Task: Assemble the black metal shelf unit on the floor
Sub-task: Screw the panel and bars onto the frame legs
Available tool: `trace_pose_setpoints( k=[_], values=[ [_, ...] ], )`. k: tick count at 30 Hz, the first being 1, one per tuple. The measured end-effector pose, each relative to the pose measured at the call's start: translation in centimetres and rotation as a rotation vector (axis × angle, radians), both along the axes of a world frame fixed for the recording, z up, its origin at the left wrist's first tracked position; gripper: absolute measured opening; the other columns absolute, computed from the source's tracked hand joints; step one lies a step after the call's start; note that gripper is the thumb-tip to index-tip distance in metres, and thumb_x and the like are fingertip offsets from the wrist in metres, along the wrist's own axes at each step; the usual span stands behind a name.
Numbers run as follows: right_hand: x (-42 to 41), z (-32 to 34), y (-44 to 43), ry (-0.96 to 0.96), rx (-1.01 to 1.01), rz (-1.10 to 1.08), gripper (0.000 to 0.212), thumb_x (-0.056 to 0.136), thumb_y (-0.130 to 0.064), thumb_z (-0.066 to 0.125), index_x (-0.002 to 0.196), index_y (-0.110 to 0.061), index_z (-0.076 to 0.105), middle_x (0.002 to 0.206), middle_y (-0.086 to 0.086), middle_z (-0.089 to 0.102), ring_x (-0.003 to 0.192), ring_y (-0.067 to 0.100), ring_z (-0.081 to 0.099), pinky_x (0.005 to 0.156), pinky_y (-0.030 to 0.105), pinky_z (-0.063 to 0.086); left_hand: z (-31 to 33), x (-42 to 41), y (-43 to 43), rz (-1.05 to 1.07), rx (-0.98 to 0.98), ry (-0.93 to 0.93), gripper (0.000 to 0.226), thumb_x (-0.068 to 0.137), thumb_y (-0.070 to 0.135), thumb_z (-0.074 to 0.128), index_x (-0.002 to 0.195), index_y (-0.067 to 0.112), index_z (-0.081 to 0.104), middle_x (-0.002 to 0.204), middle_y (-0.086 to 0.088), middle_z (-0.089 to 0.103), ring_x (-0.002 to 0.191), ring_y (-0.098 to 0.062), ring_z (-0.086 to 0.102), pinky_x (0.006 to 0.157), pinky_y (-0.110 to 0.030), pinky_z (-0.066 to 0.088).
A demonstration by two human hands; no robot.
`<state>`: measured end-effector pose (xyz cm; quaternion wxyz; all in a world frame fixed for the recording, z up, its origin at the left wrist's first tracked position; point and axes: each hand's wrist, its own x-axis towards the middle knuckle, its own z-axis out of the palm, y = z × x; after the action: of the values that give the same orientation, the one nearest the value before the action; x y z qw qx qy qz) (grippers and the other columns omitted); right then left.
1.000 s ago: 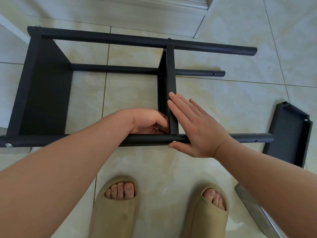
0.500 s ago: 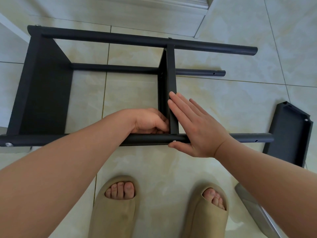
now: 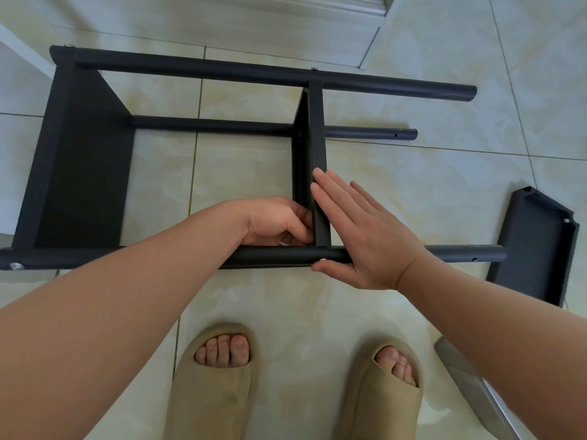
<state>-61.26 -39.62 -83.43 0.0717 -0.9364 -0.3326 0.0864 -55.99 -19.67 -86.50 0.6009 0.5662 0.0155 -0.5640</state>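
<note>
The matte black shelf unit (image 3: 79, 173) lies on its side on glossy marbled tiles (image 3: 413, 185), with round tubes joining flat panels. My right hand (image 3: 365, 236) presses flat, fingers straight, against the middle shelf (image 3: 316, 128). My left hand (image 3: 273, 222) curls at its corner, hiding the joint; I cannot tell what it pinches. A loose ribbed panel (image 3: 536, 246) lies to the right.

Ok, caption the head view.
Right hand braces the middle shelf; left hand works at its joint with the near pole.

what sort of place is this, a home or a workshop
Probably a room in a home: glossy beige floor tiles, the person in soft open-toed slippers, and the black shelf unit lying straight on the floor.
</note>
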Motion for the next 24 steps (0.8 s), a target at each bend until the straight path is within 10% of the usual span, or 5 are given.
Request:
trace_pose_setpoints(
  k=[6,13,20,24],
  values=[
    [-0.1,0.7,0.1,0.093,0.031,-0.021,0.101,0.092,-0.073,0.039,0.161,-0.006,0.01,0.17,0.007,-0.001,0.157,0.023,0.0,0.126,0.049,0.018,1.1,0.1,1.0,0.072,0.474,-0.712,0.026,0.093,0.006,0.055,0.084,0.03,0.062,0.088,0.007,0.069,0.084,-0.012,0.065,0.073,-0.02,0.049],
    [-0.9,2.7,0.4,0.458,0.099,-0.302,0.11,0.08,-0.073,0.064,0.161,-0.04,-0.002,0.16,-0.035,-0.019,0.152,0.005,0.015,0.12,0.036,0.03,5.1,-2.8,3.4,-0.421,0.57,-0.545,0.048,0.099,0.059,0.039,0.083,0.023,0.066,0.073,0.003,0.074,0.061,-0.011,0.065,0.072,-0.031,0.05],
    [-2.7,7.1,-1.2,0.434,-0.263,-0.309,0.061,0.1,-0.029,0.056,0.154,-0.034,0.028,0.145,-0.004,0.05,0.127,0.023,0.051,0.1,0.036,0.044,9.3,-4.1,2.5,-0.61,0.765,-0.799,0.016,0.087,0.036,0.069,0.087,0.025,0.057,0.084,0.0,0.061,0.074,-0.016,0.057,0.058,-0.027,0.04],
    [-2.8,10.1,-1.3,0.178,-0.321,-0.326,0.049,0.097,-0.009,0.053,0.141,-0.028,0.043,0.121,-0.004,0.057,0.107,0.02,0.055,0.087,0.03,0.039,12.5,-3.9,2.0,-0.512,0.835,-0.923,0.024,0.088,0.025,0.067,0.074,0.031,0.049,0.079,0.002,0.058,0.071,-0.015,0.055,0.057,-0.027,0.036]
  ],
)
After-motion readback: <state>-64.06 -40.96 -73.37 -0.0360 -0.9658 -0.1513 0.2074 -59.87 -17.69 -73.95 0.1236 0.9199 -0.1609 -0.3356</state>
